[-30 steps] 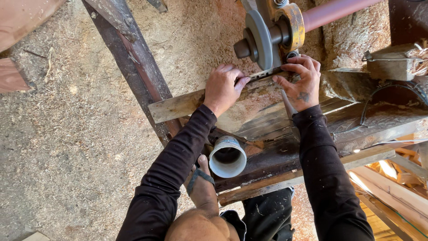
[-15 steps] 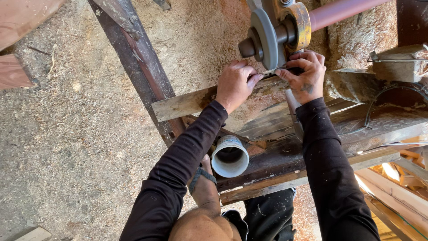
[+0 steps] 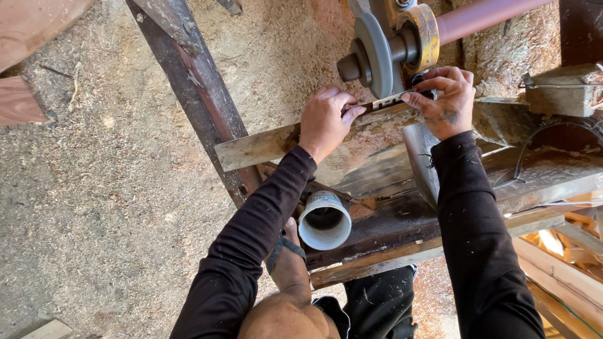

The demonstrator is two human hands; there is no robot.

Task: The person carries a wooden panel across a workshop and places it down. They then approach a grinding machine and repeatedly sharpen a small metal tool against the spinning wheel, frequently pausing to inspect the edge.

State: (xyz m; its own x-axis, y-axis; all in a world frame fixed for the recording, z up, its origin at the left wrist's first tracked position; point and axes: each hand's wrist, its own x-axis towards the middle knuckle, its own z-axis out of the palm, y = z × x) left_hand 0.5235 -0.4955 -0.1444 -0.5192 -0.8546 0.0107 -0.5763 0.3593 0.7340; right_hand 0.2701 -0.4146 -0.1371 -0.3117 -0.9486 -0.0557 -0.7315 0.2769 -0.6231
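Note:
My left hand point(image 3: 325, 119) and my right hand point(image 3: 443, 100) both pinch a thin dark metal blade point(image 3: 384, 102), one at each end. The blade lies flat along the top edge of a weathered wooden board point(image 3: 264, 145), right under a grey grinding wheel point(image 3: 377, 53) on a shaft with a yellow hub point(image 3: 424, 34). Both arms wear black sleeves. A white plastic pipe end point(image 3: 324, 221) opens upward below my left forearm.
A rusty steel beam point(image 3: 195, 88) runs diagonally across the sawdust-covered ground point(image 3: 94, 188). A reddish pipe point(image 3: 483, 19) extends right from the hub. Dark wooden planks point(image 3: 534, 176) and pale timber strips point(image 3: 565, 270) lie at the right. My sandalled foot point(image 3: 286, 282) rests below.
Both hands and the blade have shifted slightly up and right in view as the camera moved. Their grip on the blade is unchanged.

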